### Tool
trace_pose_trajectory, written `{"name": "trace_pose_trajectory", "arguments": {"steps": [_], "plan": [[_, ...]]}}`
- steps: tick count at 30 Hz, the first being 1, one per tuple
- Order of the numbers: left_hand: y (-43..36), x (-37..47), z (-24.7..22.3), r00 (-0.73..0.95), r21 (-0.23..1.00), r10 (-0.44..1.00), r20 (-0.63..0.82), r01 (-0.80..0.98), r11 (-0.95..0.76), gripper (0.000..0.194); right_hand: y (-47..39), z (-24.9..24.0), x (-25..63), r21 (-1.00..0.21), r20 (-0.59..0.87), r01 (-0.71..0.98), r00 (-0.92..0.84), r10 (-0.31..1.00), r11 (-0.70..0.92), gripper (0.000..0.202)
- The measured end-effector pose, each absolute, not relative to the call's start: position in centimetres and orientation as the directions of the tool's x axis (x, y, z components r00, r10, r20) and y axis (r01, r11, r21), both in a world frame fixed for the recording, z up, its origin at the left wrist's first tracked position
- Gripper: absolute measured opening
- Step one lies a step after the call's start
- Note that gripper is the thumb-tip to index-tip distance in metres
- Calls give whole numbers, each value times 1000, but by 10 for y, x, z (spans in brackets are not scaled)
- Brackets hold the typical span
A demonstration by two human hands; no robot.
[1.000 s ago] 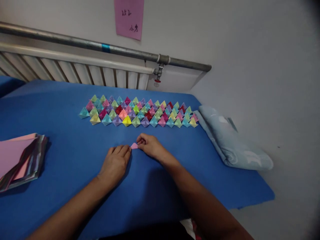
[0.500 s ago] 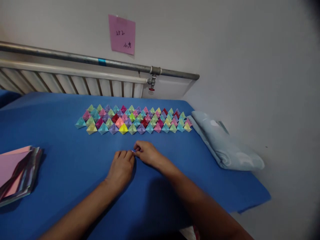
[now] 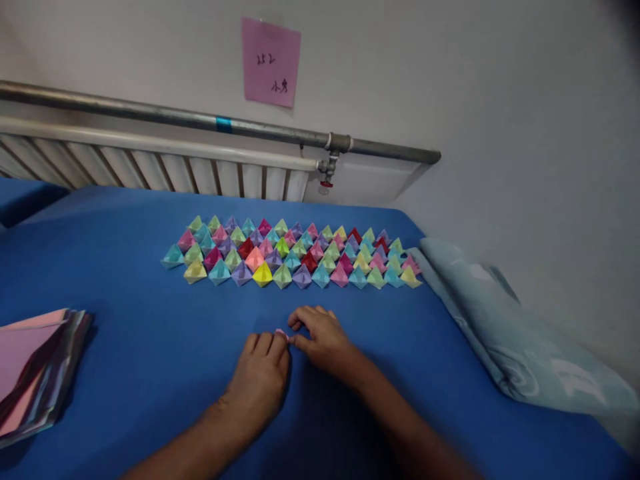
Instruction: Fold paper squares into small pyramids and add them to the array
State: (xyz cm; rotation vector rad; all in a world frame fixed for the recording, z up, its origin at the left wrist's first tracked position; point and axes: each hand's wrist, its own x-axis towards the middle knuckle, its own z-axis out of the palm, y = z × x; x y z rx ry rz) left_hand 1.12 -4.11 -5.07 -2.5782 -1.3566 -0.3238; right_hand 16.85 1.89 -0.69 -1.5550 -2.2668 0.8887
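Right at the fingertips, a small piece of pink paper (image 3: 282, 333) sits between the two hands on the blue surface (image 3: 150, 360), mostly hidden by the fingers. Only a bit of it shows, just past the index fingertip of the left hand (image 3: 259, 377) and to the left of the thumb tip of the right hand (image 3: 321, 339). The left fingers are bent downward side by side, their tips at the paper; the left thumb is out of sight, so I cannot tell whether they grip it. The right thumb and forefinger stand apart, the thumb tip at the paper's edge, touching or almost so, while the other fingers curl loosely above.

Beyond the hands, nearer the far edge of the blue surface, small folded paper pieces (image 3: 283, 275) in many colours stand in staggered rows. Their right end comes close to a folded pale-blue cloth (image 3: 500, 340), which lies along the right edge. Well to the left of the hands is a stack of coloured paper (image 3: 30, 373). A white radiator (image 3: 230, 179) runs behind the far edge.
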Motion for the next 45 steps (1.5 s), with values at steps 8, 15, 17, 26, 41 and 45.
{"name": "trace_pose_trajectory", "arguments": {"steps": [8,15,17,26,41,45], "plan": [[-39,18,-51,458,8,839,293,877,-481,29,19,-10,167,-613,-103,753,-374,922,237,14],[-23,-10,-32,325,434,916,235,808,-398,15,16,-10,166,-608,-66,750,-376,924,262,15],[-23,-12,-31,295,477,929,222,798,-368,10,14,-8,165,-595,-59,757,-377,925,270,15],[-19,-20,-38,265,491,945,189,808,-325,13,6,-12,167,-584,-2,746,-396,918,320,15],[-21,-25,-36,283,588,945,161,742,-322,20,6,-15,166,-700,26,652,-382,924,289,6],[-23,-24,-32,305,610,938,167,715,-341,20,3,-17,164,-684,51,645,-423,904,341,5]]}}
